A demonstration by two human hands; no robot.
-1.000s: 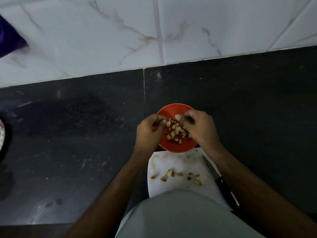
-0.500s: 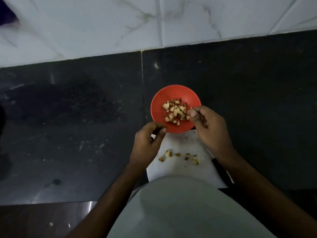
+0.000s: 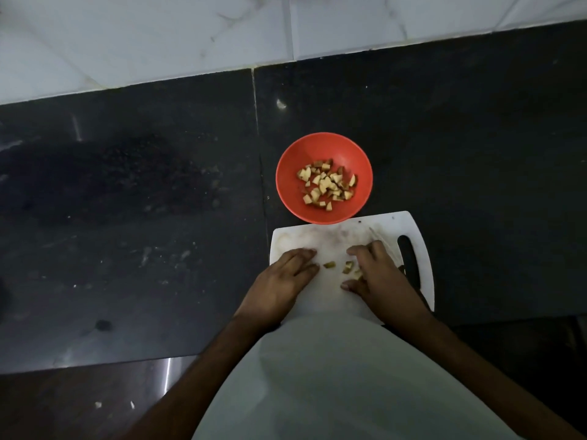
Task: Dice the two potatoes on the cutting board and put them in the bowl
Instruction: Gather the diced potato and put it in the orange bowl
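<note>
Both hands came back from bowl (image 3: 324, 147) to cutting board (image 3: 355, 228) | left hand (image 3: 282, 277) flat, open; right hand (image 3: 376, 274) relaxed, gripping nothing | I see last potato pieces (image 3: 347, 267) between them | gathering comes next

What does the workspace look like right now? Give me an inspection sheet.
Surface: dark stone counter, smudged, with pale specks.
Job's things: red bowl holds potato dice, its near rim at the far edge of the white cutting board; a few loose dice lie on the board between the hands.
Clutter: knife on the board's right side, partly hidden by the right hand.
Grips: left hand flat on the board; right hand resting by the dice, fingers loosely bent, holding nothing visible.
Cables: nothing seen.
Surroundings: white marble wall tiles behind the counter.
</note>
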